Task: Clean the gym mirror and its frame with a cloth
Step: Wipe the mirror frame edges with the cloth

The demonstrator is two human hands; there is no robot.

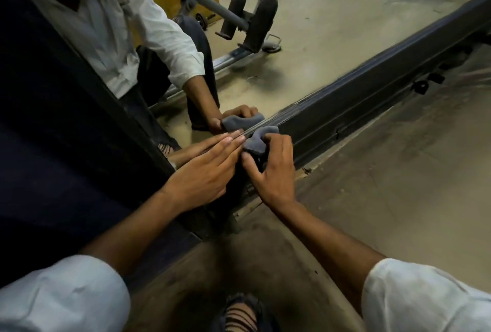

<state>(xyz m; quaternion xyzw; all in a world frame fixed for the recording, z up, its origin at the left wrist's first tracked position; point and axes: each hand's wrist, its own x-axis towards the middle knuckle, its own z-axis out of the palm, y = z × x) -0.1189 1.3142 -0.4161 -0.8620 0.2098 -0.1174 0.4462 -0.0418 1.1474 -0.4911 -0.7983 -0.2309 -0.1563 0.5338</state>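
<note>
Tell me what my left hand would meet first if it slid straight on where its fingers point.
Most likely the grey cloth, bunched in the right hand on the bottom frame rail, just ahead of the left hand; depth is unclear.

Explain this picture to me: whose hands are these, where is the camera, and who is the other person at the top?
There is no machine here. A person wears a camera on the head, looking down, so the two arms rising from the bottom are their own. The left hand has straight fingers, with the tips touching the mirror. The right hand curls its fingers round a grey cloth and presses it on the dark frame along the mirror's lower edge, next to the floor. The "other person" is only this person's reflection in the glass, with a reflected copy of the cloth and an exercise machine behind.
</note>
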